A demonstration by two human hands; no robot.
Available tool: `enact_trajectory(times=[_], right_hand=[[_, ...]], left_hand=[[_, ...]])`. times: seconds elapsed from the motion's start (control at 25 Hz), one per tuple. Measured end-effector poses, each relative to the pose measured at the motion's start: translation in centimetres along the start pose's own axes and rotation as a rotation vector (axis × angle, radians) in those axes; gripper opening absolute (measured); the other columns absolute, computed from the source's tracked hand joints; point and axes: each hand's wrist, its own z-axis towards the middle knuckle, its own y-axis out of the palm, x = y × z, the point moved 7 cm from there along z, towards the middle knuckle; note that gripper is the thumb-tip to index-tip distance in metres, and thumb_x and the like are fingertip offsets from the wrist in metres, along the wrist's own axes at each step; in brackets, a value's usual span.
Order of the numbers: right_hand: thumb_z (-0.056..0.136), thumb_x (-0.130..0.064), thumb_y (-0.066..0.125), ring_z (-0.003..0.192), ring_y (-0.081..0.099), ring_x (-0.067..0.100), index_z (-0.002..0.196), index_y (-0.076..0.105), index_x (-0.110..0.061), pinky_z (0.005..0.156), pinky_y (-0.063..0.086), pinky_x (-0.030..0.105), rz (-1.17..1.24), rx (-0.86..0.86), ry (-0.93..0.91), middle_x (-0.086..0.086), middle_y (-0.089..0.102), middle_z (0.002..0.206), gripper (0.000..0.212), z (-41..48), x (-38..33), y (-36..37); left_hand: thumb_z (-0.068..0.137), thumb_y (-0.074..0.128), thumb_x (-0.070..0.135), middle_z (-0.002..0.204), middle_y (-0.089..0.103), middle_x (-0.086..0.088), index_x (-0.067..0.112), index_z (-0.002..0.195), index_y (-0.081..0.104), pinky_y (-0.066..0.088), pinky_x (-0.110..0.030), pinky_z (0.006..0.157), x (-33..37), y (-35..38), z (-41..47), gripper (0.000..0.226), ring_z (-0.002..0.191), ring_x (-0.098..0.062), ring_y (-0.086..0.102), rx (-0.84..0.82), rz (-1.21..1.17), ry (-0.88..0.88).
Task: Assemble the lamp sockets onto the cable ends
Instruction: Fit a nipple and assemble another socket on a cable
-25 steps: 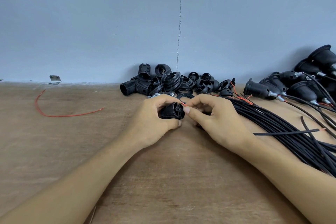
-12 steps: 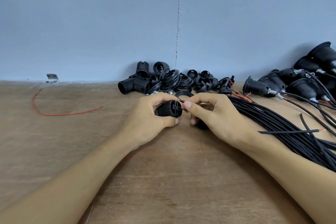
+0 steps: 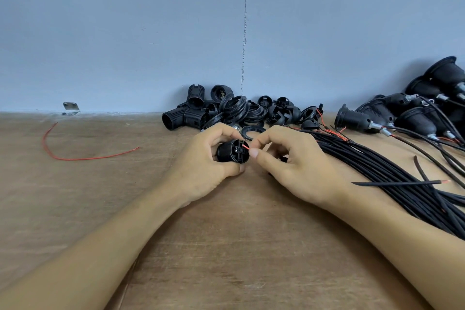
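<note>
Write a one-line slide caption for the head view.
Left hand grips a black socket; right hand pinches a red wire at it.

I see a black ribbed socket (image 3: 232,150) lying sideways in the left hand (image 3: 203,166), its end facing right. A thin red wire (image 3: 246,147) touches that end, pinched by the right hand (image 3: 294,166). Black cables (image 3: 377,171) fan out to the right, and loose socket parts (image 3: 226,111) are piled behind.

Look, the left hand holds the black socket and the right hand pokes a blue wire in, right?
The wire is red, not blue, as the head view shows. The left hand does hold the black socket, the right hand the wire.
</note>
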Motion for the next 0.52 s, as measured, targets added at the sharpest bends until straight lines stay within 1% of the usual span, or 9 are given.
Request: enact_trajectory(times=[0.04, 0.12, 0.24, 0.32, 0.4, 0.52], right_hand=[[0.093, -0.022, 0.068, 0.064, 0.057, 0.007, 0.083, 0.066, -0.027, 0.061, 0.040, 0.013, 0.002, 0.015, 0.011, -0.019, 0.059, 0.066, 0.011, 0.02, 0.11, -0.05], [0.093, -0.023, 0.067, 0.061, 0.056, 0.007, 0.080, 0.065, -0.026, 0.061, 0.042, 0.016, 0.028, 0.033, 0.055, -0.013, 0.060, 0.065, 0.014, 0.12, 0.43, 0.02], [0.089, -0.022, 0.068, 0.059, 0.051, 0.003, 0.071, 0.062, -0.025, 0.059, 0.038, 0.013, 0.008, 0.039, 0.104, -0.007, 0.060, 0.068, 0.019, 0.20, 0.54, 0.25], [0.085, -0.021, 0.069, 0.059, 0.052, 0.003, 0.069, 0.062, -0.023, 0.058, 0.038, 0.013, -0.006, 0.044, 0.130, -0.005, 0.062, 0.071, 0.018, 0.24, 0.57, 0.31], [0.083, -0.021, 0.069, 0.060, 0.056, 0.008, 0.070, 0.063, -0.020, 0.057, 0.040, 0.015, 0.010, 0.041, 0.150, -0.002, 0.065, 0.071, 0.014, 0.22, 0.63, 0.33], [0.085, -0.019, 0.068, 0.064, 0.062, 0.017, 0.072, 0.064, -0.019, 0.064, 0.048, 0.025, 0.026, 0.020, 0.150, 0.001, 0.067, 0.069, 0.014, 0.16, 0.57, 0.39]], left_hand=[[0.064, 0.082, 0.017, 0.104, 0.075, 0.011, 0.041, 0.097, 0.066, 0.055, -0.040, 0.096, 0.00, -0.02, 0.02, 0.045, 0.098, -0.010, 0.073, 0.009, 0.011, 0.008], [0.065, 0.083, 0.017, 0.103, 0.075, 0.012, 0.042, 0.097, 0.066, 0.054, -0.048, 0.099, 0.09, -0.06, 0.00, 0.045, 0.099, -0.010, 0.072, 0.025, 0.036, 0.030], [0.068, 0.082, 0.014, 0.101, 0.075, 0.011, 0.042, 0.099, 0.066, 0.054, -0.054, 0.097, 0.39, 0.13, -0.05, 0.045, 0.099, -0.011, 0.071, 0.028, 0.072, 0.075], [0.069, 0.081, 0.013, 0.101, 0.074, 0.010, 0.041, 0.100, 0.066, 0.054, -0.055, 0.095, 0.55, 0.24, -0.04, 0.044, 0.101, -0.015, 0.071, 0.027, 0.104, 0.099], [0.070, 0.079, 0.016, 0.102, 0.074, 0.010, 0.041, 0.101, 0.067, 0.054, -0.055, 0.094, 0.54, 0.31, 0.01, 0.042, 0.101, -0.018, 0.070, 0.024, 0.138, 0.111], [0.071, 0.078, 0.017, 0.100, 0.073, 0.010, 0.039, 0.103, 0.067, 0.055, -0.054, 0.092, 0.49, 0.26, -0.01, 0.040, 0.100, -0.018, 0.070, 0.029, 0.162, 0.122]])
